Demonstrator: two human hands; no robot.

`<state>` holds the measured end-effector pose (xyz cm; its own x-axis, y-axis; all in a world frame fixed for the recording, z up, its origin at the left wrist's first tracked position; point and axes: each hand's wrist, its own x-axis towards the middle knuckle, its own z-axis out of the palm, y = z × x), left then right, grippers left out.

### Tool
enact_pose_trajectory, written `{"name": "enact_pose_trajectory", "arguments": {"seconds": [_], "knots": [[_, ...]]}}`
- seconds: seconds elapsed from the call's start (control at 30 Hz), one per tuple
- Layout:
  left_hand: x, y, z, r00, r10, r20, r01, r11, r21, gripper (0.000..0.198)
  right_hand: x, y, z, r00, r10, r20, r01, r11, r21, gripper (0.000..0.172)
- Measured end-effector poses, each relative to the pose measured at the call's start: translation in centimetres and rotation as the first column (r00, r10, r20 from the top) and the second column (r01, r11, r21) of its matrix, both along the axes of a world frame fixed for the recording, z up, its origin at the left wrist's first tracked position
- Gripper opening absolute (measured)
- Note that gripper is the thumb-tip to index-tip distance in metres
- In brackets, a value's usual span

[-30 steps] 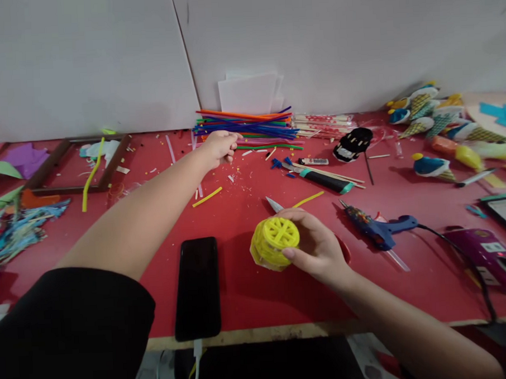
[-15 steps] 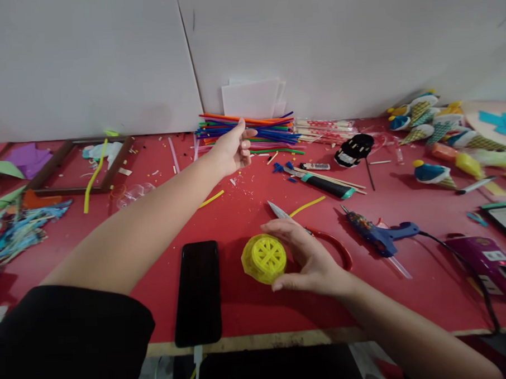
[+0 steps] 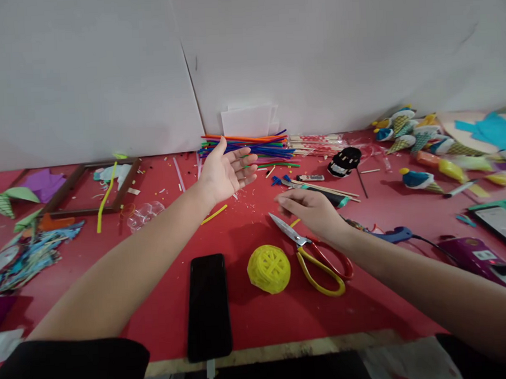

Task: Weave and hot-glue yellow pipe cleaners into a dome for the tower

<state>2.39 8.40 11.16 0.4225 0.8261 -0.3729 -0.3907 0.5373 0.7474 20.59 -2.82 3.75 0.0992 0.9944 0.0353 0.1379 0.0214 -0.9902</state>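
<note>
My left hand point(image 3: 229, 171) is held out over the table, its palm turned up and fingers spread, holding nothing, in front of a bundle of coloured pipe cleaners point(image 3: 251, 147). My right hand point(image 3: 310, 209) hovers above the scissors, fingers curled in, with nothing visible in them. Below it lie the scissors point(image 3: 301, 243), with red and yellow handles, blades pointing away to the left. A short yellow pipe cleaner point(image 3: 295, 223) is partly hidden under the right hand. Between the scissors and a black phone point(image 3: 208, 307) sits a round yellow piece point(image 3: 270, 268) with a wheel-like top, untouched.
A cutter point(image 3: 326, 196) and thin sticks lie beyond my right hand. A blue glue gun point(image 3: 393, 235) with a cord is at the right, partly behind my forearm. Small bird-like figures point(image 3: 413, 129) cluster at the back right. A brown frame point(image 3: 125, 186) lies left.
My right hand has left the yellow piece and moved away from me, its fingers curling in. My left hand has opened, turning its palm up. The scissors' handles now show.
</note>
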Motion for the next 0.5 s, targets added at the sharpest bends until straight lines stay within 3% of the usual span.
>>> {"name": "enact_pose_trajectory", "arguments": {"seconds": [0.2,0.4,0.5], "knots": [[-0.2,-1.4,0.4,0.988,0.061,0.142,-0.061,0.998,-0.008,0.060,-2.9,4.3,0.6,0.998,0.049,-0.027,-0.046,0.996,0.074,0.039],[-0.9,-2.0,0.3,0.972,0.039,0.230,-0.044,0.999,0.017,0.068,-4.7,4.9,0.1,0.993,0.115,0.001,-0.114,0.984,0.136,0.029],[-1.2,-1.9,0.0,0.970,0.048,0.237,-0.054,0.998,0.018,0.073,-4.8,5.1,0.0,0.993,0.119,0.007,-0.119,0.980,0.158,0.031]]}}
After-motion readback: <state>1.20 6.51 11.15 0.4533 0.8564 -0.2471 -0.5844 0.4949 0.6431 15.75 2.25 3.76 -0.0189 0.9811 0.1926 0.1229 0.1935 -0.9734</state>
